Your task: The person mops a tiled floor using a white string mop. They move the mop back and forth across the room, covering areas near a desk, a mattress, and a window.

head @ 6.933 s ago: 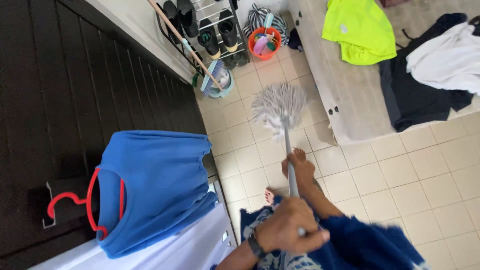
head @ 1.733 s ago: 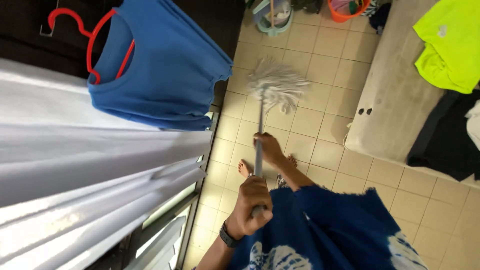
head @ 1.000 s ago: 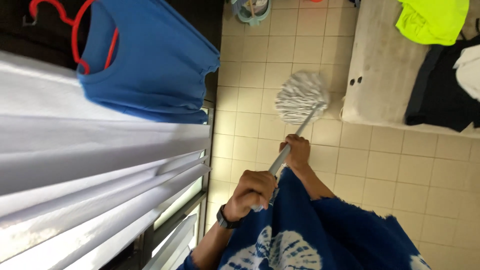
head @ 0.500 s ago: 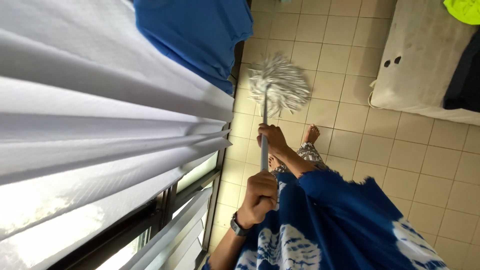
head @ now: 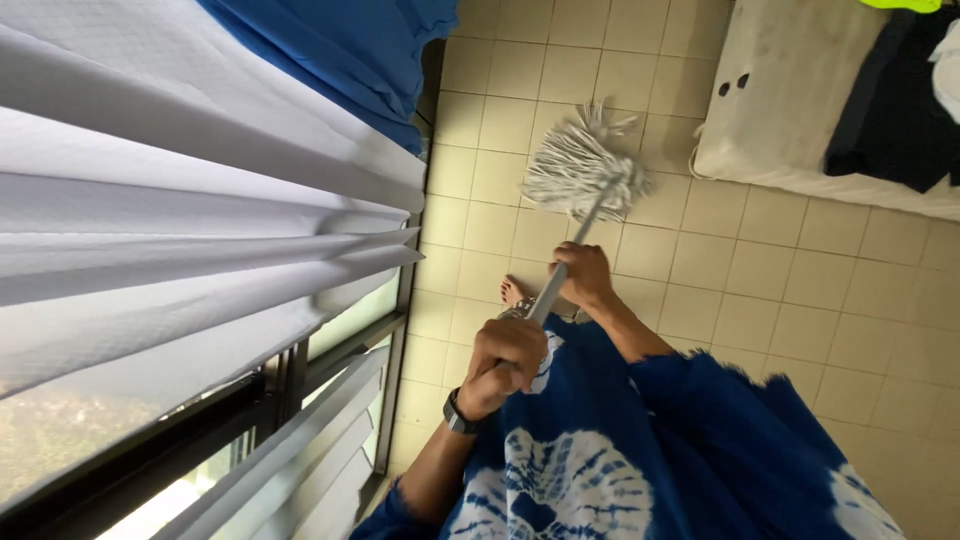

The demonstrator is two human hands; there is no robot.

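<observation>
The grey mop handle [head: 560, 275] is gripped by 2 closed hands, left hand [head: 505, 350] below right hand [head: 582, 275], mop head [head: 583, 172] pressed on the tiled floor [head: 800, 290].

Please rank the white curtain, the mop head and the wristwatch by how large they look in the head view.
1. White curtain, though it hangs nearest the camera.
2. Mop head.
3. Wristwatch on the left hand.

White curtain [head: 180, 200], blue shirt [head: 350, 50], pale mattress [head: 790, 90], dark clothes [head: 890, 110], window frame [head: 200, 430]
</observation>
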